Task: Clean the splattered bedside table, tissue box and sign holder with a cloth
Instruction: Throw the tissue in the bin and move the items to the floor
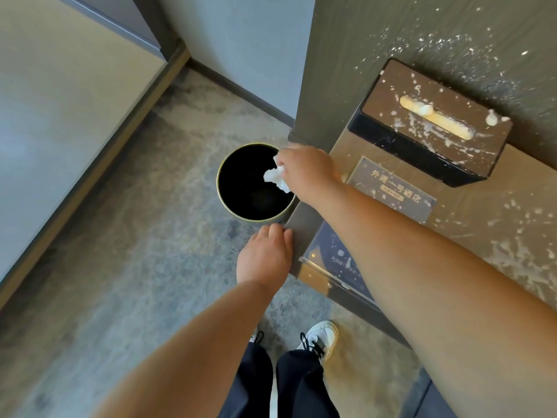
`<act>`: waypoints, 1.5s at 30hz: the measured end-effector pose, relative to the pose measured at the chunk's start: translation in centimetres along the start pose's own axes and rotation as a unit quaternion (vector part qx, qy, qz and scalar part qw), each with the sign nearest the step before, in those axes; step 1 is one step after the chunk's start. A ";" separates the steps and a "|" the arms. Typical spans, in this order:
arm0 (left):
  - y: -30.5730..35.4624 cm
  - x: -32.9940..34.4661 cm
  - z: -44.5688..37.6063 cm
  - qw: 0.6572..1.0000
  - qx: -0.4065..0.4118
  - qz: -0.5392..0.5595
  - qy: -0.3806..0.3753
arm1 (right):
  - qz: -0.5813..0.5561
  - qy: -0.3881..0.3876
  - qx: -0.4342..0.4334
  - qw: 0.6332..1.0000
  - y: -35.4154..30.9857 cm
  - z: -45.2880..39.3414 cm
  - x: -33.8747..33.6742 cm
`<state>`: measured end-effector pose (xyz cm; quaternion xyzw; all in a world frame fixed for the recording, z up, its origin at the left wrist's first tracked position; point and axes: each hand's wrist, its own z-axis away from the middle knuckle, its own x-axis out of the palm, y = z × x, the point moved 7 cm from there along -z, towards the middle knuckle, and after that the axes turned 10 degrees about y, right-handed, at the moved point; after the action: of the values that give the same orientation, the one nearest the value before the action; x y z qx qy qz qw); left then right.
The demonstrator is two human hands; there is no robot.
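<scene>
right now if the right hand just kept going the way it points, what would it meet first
Probably the bin. The right hand reaches left past the table edge, holding a crumpled tissue over the bin's dark opening. Nothing else shows in that line, though its height above the rim is unclear.

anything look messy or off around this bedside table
Yes. White splatter dots the tissue box, the sign holder, the bedside table and the wall behind. The right hand holds a crumpled white wad over the bin.

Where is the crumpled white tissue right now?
In the right hand, the crumpled tissue hangs over the open round bin, left of the bedside table.
</scene>
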<state>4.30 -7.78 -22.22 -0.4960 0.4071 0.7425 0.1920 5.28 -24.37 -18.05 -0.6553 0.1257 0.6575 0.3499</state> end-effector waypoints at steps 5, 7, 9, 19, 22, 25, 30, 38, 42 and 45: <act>0.1 0.0 -0.1 1.000 0.005 -0.001 -0.004 | 0.043 -0.032 -0.012 0.999 -0.5 0.0 0.2; 0.1 0.0 -0.1 1.000 0.001 -0.004 -0.009 | 0.013 -0.017 -0.014 1.000 -0.3 0.8 -0.8; 0.1 0.0 -0.1 1.000 -0.001 0.001 -0.015 | -0.031 0.004 -0.006 0.999 0.5 2.1 -2.2; 0.3 -0.4 -0.6 0.990 -0.027 -0.009 -0.139 | -0.118 0.182 0.307 0.927 12.2 18.7 -6.3; 1.2 -1.3 -1.3 0.980 0.040 -0.112 -0.161 | -0.194 0.189 0.502 0.821 15.0 24.1 -4.0; 3.4 -3.6 -2.9 0.983 0.101 -0.132 -0.074 | -0.297 0.171 0.623 0.703 15.5 27.1 -1.2; 7.4 -3.5 -4.9 0.993 0.092 -0.026 -0.066 | -0.440 0.167 0.607 0.641 13.6 26.8 0.4; 9.0 -1.2 -5.0 0.984 0.055 0.021 -0.169 | -0.426 0.139 0.585 0.676 13.9 25.8 0.4; 8.8 -1.1 -4.5 0.984 0.049 0.001 -0.172 | -0.421 0.121 0.585 0.682 14.1 25.7 0.2; 8.2 -1.8 -4.0 0.985 0.014 0.027 -0.171 | -0.417 0.111 0.571 0.699 13.9 25.3 -0.6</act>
<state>1.73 -15.61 -17.96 -0.3479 0.3921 0.8155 0.2454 -23.02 -18.83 -18.74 -0.3832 0.2288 0.1694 0.8787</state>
